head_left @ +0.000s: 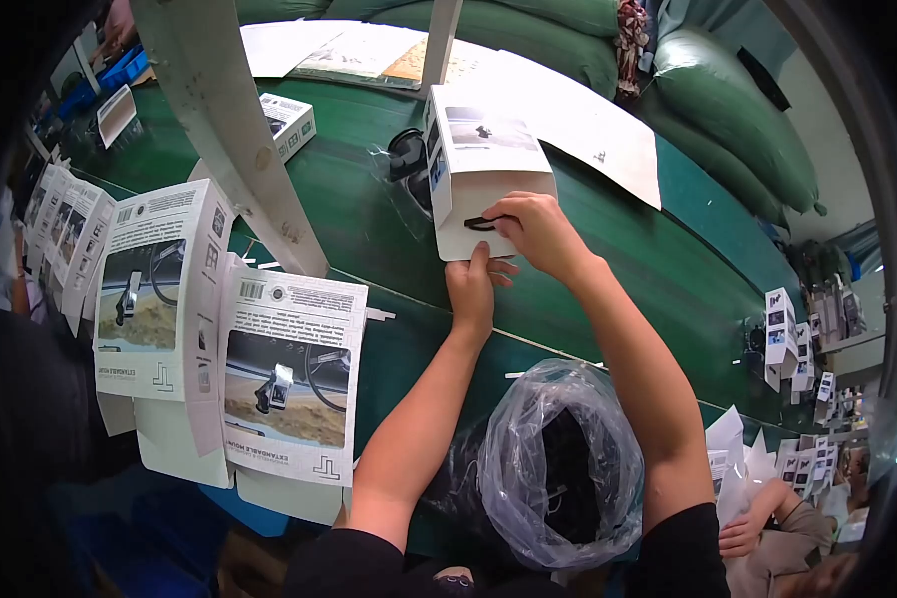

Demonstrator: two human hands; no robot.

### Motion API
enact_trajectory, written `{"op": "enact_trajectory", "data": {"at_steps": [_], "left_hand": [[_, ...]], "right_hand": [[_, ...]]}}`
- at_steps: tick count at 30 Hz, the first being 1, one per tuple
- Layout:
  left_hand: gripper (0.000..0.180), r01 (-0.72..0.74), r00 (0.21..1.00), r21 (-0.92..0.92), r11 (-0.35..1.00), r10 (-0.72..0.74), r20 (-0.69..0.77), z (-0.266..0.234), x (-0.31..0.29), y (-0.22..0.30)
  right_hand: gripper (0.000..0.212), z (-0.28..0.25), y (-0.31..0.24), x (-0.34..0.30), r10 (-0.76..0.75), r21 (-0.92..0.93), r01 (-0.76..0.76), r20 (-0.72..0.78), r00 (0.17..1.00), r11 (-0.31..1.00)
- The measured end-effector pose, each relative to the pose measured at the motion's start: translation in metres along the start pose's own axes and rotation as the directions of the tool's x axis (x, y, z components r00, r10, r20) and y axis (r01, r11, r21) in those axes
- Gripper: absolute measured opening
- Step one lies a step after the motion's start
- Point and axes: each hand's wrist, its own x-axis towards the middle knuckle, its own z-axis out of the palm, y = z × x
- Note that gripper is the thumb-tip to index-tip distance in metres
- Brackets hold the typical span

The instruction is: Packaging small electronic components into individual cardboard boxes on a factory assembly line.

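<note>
In front of me a white printed carton (488, 145) lies on the green work surface, its open flap end toward me. My right hand (538, 234) is closed on a small, curved black part (481, 224), held over the carton's open end. Its exact kind cannot be made out. At the lower edge of the flap, my left hand (470, 297) grips the carton with its thumb on top. Left of the carton rests a black mount-like part (407, 159) in clear plastic. Between my forearms stands a clear plastic bag (623, 478) with black pieces inside.
Unfilled printed cartons (294, 369) stand at the left. Behind them rises a pale metal post (269, 194), near another white box (294, 125). Paper sheets (588, 125) and green sacks (738, 120) line the far side. At lower right, another person's hand (740, 536) is near more cartons.
</note>
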Motion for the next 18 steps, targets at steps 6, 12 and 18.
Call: {"op": "enact_trajectory", "data": {"at_steps": [6,12,18], "left_hand": [[0.026,-0.029,0.998,0.039,0.999,0.027,0.049,0.003,-0.004,-0.009],[0.026,-0.011,0.994,0.053,0.999,0.005,0.110,0.003,-0.009,-0.016],[0.026,0.044,0.987,0.116,0.992,-0.062,0.151,0.013,-0.018,-0.017]], "right_hand": [[0.018,0.012,0.014,-0.014,-0.117,-0.172,0.087,-0.175,0.978,0.981],[0.014,0.013,0.025,-0.032,-0.085,-0.264,0.052,-0.116,0.990,0.963],[0.025,-0.013,0.023,-0.070,-0.190,-0.429,0.144,-0.064,0.980,0.892]]}}
